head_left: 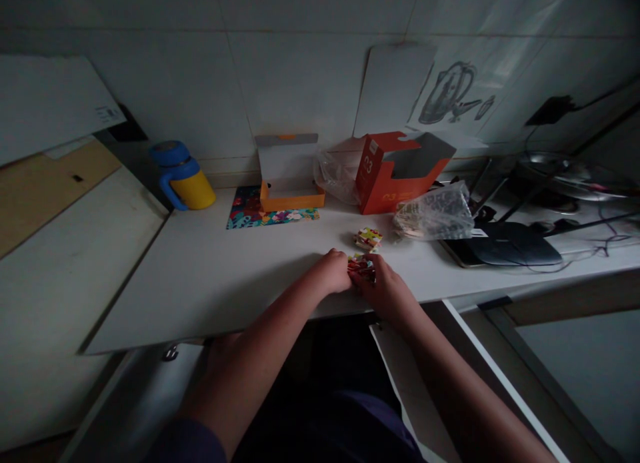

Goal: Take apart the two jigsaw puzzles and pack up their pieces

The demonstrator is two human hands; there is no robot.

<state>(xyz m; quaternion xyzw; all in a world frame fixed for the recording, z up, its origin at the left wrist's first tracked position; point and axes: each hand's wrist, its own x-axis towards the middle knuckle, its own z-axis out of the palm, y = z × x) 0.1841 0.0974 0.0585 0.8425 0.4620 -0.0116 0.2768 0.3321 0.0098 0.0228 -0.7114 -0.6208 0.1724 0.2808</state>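
Note:
My left hand [337,271] and my right hand [383,284] meet near the front edge of the white table. Both have curled fingers around a small cluster of colourful jigsaw puzzle pieces [361,268], red and green among the colours. My fingers cover part of the cluster. Just beyond it sits a small stack of jigsaw pieces [369,238], yellow and green on top. A clear plastic bag [443,213] with pale pieces inside lies behind and to the right of my hands.
An orange box [375,183] stands open at the back, beside a crumpled clear bag [335,176]. Left of these, an open yellow-orange carton [293,202] rests on a floral sheet [245,213]. A blue and yellow jug [193,183] stands farther left. Right are a dark flat device [515,243] and cables.

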